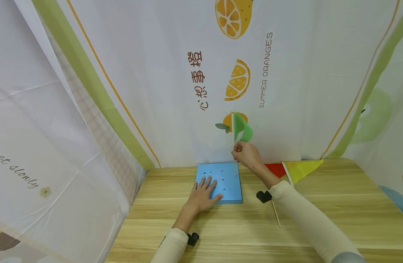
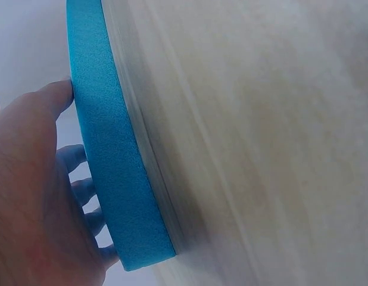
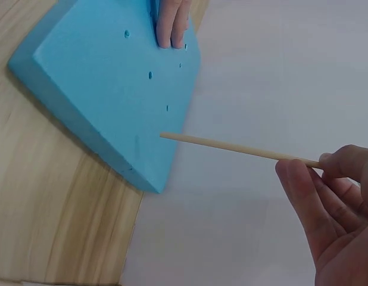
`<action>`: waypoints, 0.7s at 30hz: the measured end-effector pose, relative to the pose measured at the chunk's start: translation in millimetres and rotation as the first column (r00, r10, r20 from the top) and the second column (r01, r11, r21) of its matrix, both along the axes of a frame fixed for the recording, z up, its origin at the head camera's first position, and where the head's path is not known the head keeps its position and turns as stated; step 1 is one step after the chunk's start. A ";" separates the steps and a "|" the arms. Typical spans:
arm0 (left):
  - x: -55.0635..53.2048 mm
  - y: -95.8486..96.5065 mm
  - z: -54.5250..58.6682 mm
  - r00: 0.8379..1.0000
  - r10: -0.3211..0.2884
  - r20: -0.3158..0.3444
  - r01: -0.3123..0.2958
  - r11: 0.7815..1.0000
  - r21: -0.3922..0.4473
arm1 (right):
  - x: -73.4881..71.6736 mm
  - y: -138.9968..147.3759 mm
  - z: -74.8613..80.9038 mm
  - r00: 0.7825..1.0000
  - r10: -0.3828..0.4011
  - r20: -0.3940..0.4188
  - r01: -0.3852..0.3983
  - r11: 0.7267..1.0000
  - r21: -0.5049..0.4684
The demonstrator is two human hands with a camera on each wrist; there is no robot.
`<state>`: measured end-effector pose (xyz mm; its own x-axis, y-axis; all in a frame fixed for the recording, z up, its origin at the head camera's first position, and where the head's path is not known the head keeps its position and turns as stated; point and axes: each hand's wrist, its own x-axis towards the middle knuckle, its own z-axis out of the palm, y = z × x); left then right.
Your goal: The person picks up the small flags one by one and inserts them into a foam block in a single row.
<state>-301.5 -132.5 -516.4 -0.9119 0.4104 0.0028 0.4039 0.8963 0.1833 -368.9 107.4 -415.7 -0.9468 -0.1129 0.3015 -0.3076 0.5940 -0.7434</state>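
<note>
Fingers spread, a person's left hand rests on a blue block on the table while the right hand pinches a green flag's stick upright above it. Red flag and yellow flag lie nearby.

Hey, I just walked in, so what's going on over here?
A person's left hand rests with fingers spread on a blue block. Their right hand pinches the stick of a green flag, its lower end over the block but in none of the visible holes. A red flag and a yellow flag lie on the table.
</note>
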 end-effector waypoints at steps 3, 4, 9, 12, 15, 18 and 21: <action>-0.3 -0.9 -1.0 1.000 -0.004 -0.005 0.004 1.000 0.001 | -2.5 -5.1 1.2 1.000 -0.007 -0.016 0.007 1.000 0.018; -0.6 -1.2 -1.4 1.000 -0.004 -0.006 0.004 1.000 -0.004 | -3.3 -6.8 1.4 1.000 -0.010 -0.020 0.010 1.000 0.023; -1.7 -1.5 -2.3 1.000 -0.007 -0.011 0.007 1.000 -0.017 | -6.1 -13.3 2.0 0.999 -0.018 -0.040 0.019 0.999 0.033; -1.7 -0.9 -1.1 1.000 -0.011 -0.006 0.011 1.000 -0.005 | -8.1 -16.4 2.2 0.999 -0.026 -0.043 0.027 0.999 0.029; -1.3 -0.6 0.1 1.000 -0.010 -0.001 0.010 1.000 -0.005 | -10.3 -20.3 1.4 0.999 -0.026 -0.035 0.027 0.999 0.021; -0.6 -0.6 0.9 1.000 -0.008 0.002 0.008 1.000 -0.005 | -12.7 -25.0 0.2 0.999 -0.021 -0.040 0.021 1.000 0.020; -0.5 -0.6 1.2 1.000 -0.008 -0.001 0.008 1.000 -0.002 | -14.8 -30.2 -1.5 0.998 -0.022 -0.055 0.023 1.000 0.017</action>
<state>-302.0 -133.1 -515.3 -0.9087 0.4175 0.0025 0.4109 0.8934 0.1815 -383.7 77.3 -417.2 -0.9311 -0.0975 0.3514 -0.3342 0.6141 -0.7150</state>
